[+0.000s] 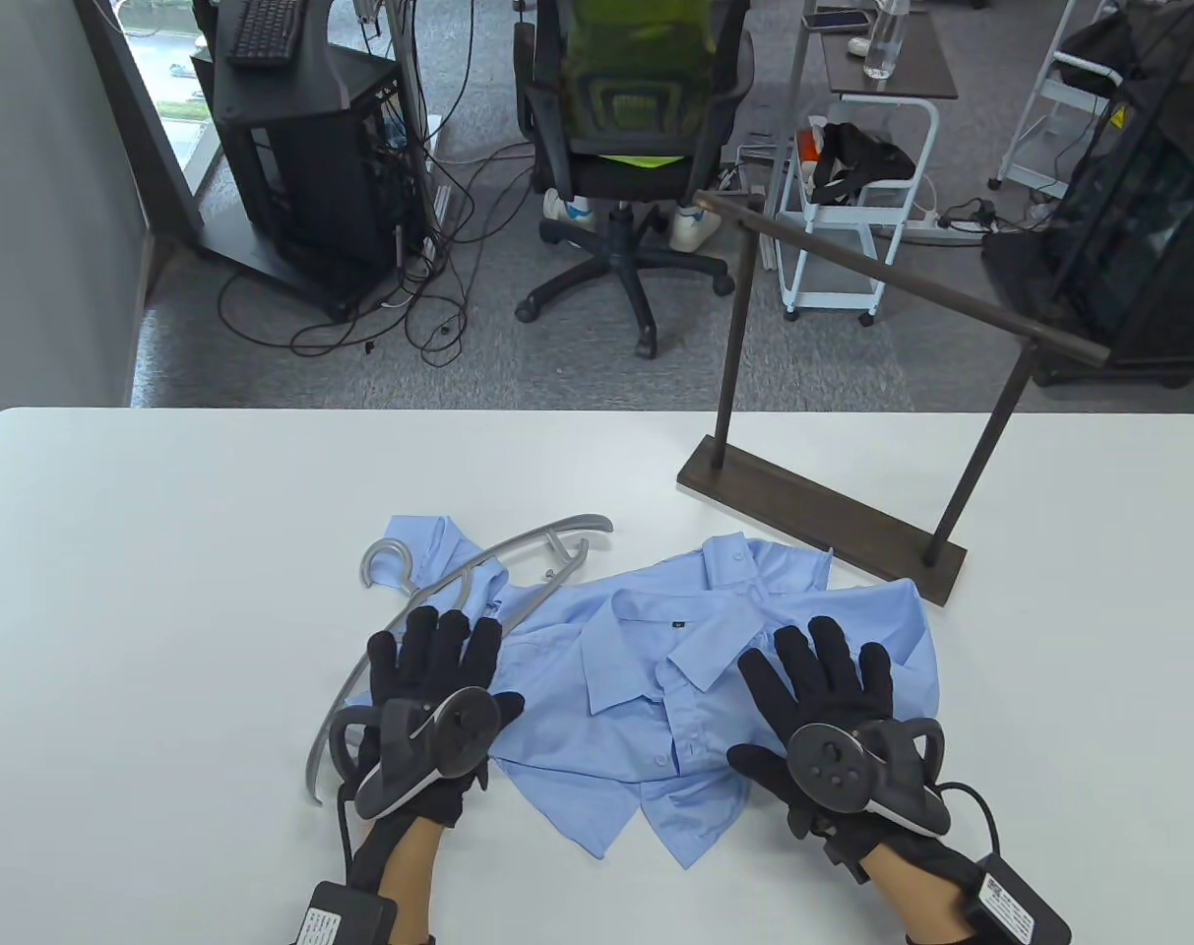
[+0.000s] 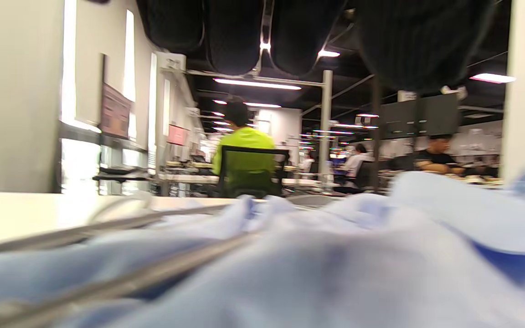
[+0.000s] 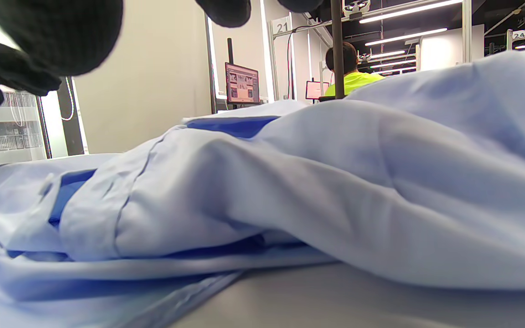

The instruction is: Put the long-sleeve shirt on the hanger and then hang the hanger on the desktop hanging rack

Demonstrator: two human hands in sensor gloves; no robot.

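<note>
A light blue long-sleeve shirt (image 1: 656, 679) lies crumpled on the white table (image 1: 163, 551), collar up. A grey hanger (image 1: 478, 581) lies partly on its left side, hook toward the far left. My left hand (image 1: 437, 645) hovers flat over the hanger's bar and the shirt's left edge, fingers straight. My right hand (image 1: 823, 660) spreads flat over the shirt's right part. The dark hanging rack (image 1: 833, 512) stands at the back right with a bare bar (image 1: 902, 271). The wrist views show shirt folds (image 3: 312, 182) close below, the hanger bar (image 2: 107, 282) blurred, and fingertips (image 2: 235, 41) above.
Beyond the far table edge stand an office chair (image 1: 626, 128), a black equipment cabinet (image 1: 301, 148) with cables and white carts (image 1: 852, 217). A person in a yellow-green top (image 2: 244, 150) sits in the background.
</note>
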